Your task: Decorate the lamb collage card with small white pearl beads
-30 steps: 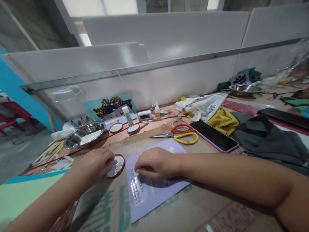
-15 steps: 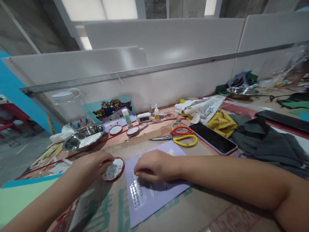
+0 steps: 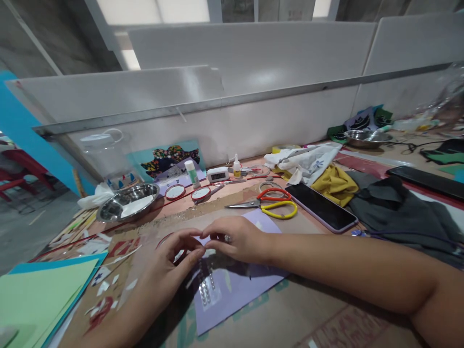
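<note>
Over a purple sheet (image 3: pixel 250 295), my left hand (image 3: pixel 176 258) and my right hand (image 3: pixel 237 239) meet at the fingertips. Both are closed in a pinch; whatever lies between the tips is too small to make out. A small shiny bit shows among the curled fingers of my right hand. Just below the fingertips, a clear strip of silver stick-on gems (image 3: pixel 209 290) lies on the purple sheet, partly in shadow. Behind my left hand a red-rimmed round dish (image 3: pixel 162 240) is mostly hidden.
Scissors (image 3: pixel 264 205) and a phone (image 3: pixel 321 208) lie beyond my right hand. At the back left are a metal bowl (image 3: pixel 126 203), a glue stick (image 3: pixel 192 174) and a small digital clock (image 3: pixel 217 175). Green paper (image 3: pixel 43 295) and scraps lie at left; dark cloth (image 3: pixel 402 208) is at right.
My left hand has left the red-rimmed dish and moved right to meet my right hand's fingertips. My right hand has stayed nearly in place above the purple sheet.
</note>
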### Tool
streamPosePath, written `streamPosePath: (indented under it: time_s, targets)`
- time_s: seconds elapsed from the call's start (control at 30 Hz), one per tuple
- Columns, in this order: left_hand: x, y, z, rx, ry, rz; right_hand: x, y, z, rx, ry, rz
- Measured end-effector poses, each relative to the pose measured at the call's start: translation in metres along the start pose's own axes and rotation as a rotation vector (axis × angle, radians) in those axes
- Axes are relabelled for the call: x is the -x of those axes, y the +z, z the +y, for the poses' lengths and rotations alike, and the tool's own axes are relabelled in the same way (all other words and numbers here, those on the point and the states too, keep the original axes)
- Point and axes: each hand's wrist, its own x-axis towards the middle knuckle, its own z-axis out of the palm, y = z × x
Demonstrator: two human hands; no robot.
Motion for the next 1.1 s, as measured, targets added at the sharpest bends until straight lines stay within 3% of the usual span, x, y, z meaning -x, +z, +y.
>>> streamPosePath:
  time_s: [0.2, 0.53, 0.8, 1.1]
  targets:
    - [0.000, 0.002, 0.004, 0.129, -0.076, -0.001, 0.000, 0.004, 0.003, -0.022, -0.111, -0.054]
    - [-0.001, -0.001, 0.006, 0.039, -0.058, -0.030, 0.000, 0.003, -0.006, -0.154, -0.054, -0.063]
    - [-0.002, -0.002, 0.004, -0.082, 0.005, -0.062, 0.004, 0.005, -0.008, -0.038, 0.075, -0.141]
    - [-0.002, -0.002, 0.006, -0.148, 0.017, -0.088, 0.005, 0.005, -0.009, 0.038, 0.030, -0.163]
